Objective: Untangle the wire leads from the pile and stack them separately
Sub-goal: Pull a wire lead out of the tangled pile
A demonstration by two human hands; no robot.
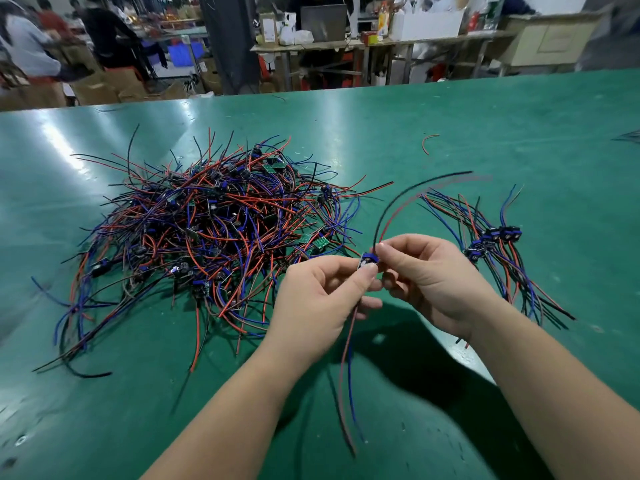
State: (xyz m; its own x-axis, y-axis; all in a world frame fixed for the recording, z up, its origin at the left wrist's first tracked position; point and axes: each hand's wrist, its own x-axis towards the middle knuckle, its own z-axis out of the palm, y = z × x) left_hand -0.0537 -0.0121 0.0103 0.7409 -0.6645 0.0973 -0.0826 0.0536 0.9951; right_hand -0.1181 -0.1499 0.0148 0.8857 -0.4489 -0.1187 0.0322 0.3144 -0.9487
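In the head view, a small blue module [367,262] was held above the green table [502,126], near its front edge. It was pinched from the left by the left hand [318,299] and from the right by the right hand [433,278], the grip of each clamped on it between thumb and fingertips. The black and red leads [408,199] were seen arching up and rightward from the module; the red and blue leads [346,375] hung down from it. The tangled pile [207,230] was spread on the table left of the hands. The sorted stack [495,244] was laid to the right, its modules bunched together, apart from the pile. A stray red wire piece [429,142] lay farther off.
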